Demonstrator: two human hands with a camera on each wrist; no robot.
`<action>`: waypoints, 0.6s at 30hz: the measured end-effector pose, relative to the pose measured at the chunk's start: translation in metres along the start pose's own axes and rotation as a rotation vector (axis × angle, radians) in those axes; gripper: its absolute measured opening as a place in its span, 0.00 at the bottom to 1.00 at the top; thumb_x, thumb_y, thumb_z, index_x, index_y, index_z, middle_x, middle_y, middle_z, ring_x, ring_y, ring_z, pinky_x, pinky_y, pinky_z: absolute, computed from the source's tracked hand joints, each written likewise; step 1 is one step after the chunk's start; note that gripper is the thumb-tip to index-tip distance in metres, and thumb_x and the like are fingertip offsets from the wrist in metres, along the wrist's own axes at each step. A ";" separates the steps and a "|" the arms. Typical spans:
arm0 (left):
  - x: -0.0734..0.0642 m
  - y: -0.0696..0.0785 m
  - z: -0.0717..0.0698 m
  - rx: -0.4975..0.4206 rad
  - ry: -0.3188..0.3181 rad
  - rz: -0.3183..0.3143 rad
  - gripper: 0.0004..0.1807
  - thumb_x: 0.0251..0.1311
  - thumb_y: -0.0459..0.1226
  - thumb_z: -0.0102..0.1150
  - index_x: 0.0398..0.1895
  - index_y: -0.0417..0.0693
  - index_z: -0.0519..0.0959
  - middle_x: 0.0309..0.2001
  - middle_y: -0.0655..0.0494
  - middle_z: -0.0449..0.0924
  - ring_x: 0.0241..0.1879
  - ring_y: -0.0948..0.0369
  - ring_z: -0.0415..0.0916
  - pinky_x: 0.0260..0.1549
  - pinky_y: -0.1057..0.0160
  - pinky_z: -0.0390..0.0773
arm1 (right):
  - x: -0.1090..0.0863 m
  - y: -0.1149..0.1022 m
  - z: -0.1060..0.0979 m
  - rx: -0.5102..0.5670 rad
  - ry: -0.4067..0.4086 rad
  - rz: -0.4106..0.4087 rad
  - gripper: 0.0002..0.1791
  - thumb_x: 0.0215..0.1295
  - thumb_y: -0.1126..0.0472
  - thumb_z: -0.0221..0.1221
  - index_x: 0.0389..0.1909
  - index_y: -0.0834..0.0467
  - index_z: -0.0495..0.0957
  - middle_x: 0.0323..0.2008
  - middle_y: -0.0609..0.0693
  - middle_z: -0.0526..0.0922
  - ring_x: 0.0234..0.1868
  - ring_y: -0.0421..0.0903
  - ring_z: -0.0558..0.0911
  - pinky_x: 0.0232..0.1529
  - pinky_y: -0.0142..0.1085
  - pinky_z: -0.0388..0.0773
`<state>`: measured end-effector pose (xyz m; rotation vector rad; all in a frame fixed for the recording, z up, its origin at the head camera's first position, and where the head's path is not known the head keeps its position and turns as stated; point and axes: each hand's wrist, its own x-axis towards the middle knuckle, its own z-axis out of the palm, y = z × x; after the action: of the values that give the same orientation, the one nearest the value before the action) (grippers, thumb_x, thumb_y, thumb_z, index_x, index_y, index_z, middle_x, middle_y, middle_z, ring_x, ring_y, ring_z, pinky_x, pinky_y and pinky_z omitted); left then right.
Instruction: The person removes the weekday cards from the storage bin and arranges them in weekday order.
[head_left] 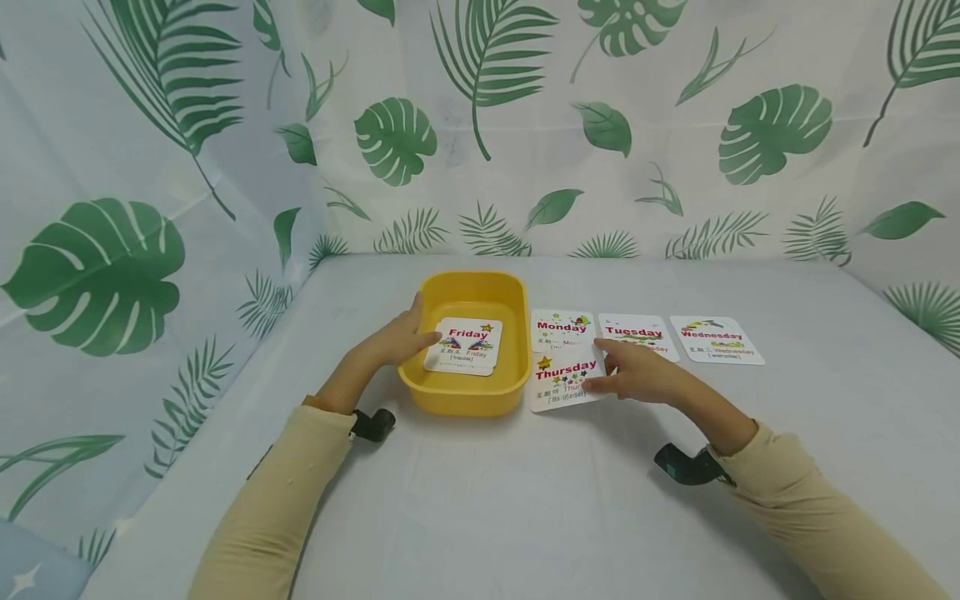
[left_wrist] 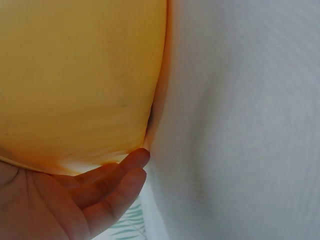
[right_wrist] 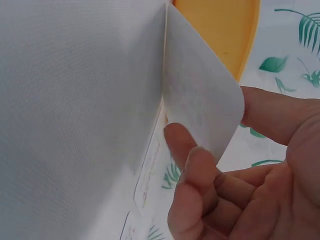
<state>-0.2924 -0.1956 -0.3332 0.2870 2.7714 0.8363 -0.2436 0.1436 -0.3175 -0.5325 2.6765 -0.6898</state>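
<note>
My left hand (head_left: 388,342) grips the left side of a yellow plastic tub (head_left: 463,403), thumb over the rim and fingers along the outer wall. Inside the tub lies a Friday card (head_left: 465,346), with another card edge showing under it. My right hand (head_left: 643,373) pinches the Thursday card (head_left: 557,393) by its right side. That card tilts up from the table, its plain back (right_wrist: 197,85) facing the right wrist view. It overlaps the lower part of the Monday card (head_left: 558,325). The Tuesday card (head_left: 637,325) lies just beyond the right hand, partly covered by it.
The Wednesday card (head_left: 717,342) ends the row on the right. A pale cloth covers the table (head_left: 480,508). Leaf-printed curtains (head_left: 525,167) rise behind and at both sides. A black wrist camera (head_left: 686,464) sits under each forearm.
</note>
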 end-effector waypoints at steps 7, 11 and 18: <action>-0.001 0.001 0.000 -0.002 0.000 -0.005 0.47 0.65 0.45 0.45 0.69 0.39 0.23 0.71 0.37 0.37 0.69 0.49 0.49 0.65 0.51 0.53 | -0.002 -0.001 0.005 -0.114 -0.010 0.017 0.38 0.56 0.49 0.61 0.60 0.69 0.61 0.27 0.51 0.75 0.27 0.44 0.71 0.26 0.33 0.67; -0.001 0.001 0.000 0.003 0.007 0.009 0.46 0.66 0.44 0.45 0.68 0.37 0.24 0.71 0.35 0.39 0.66 0.48 0.55 0.63 0.52 0.59 | -0.001 -0.003 0.008 -0.160 -0.017 0.049 0.40 0.56 0.49 0.61 0.62 0.70 0.59 0.28 0.52 0.75 0.29 0.44 0.71 0.27 0.33 0.67; -0.001 0.000 -0.001 0.022 0.014 0.022 0.46 0.65 0.44 0.45 0.68 0.36 0.25 0.70 0.34 0.43 0.60 0.48 0.62 0.57 0.53 0.66 | 0.001 -0.003 0.012 -0.192 -0.033 0.076 0.43 0.54 0.50 0.62 0.63 0.71 0.57 0.32 0.54 0.77 0.32 0.46 0.73 0.30 0.35 0.70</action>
<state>-0.2919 -0.1960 -0.3321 0.3174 2.7971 0.8158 -0.2388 0.1367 -0.3262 -0.4827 2.7312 -0.4020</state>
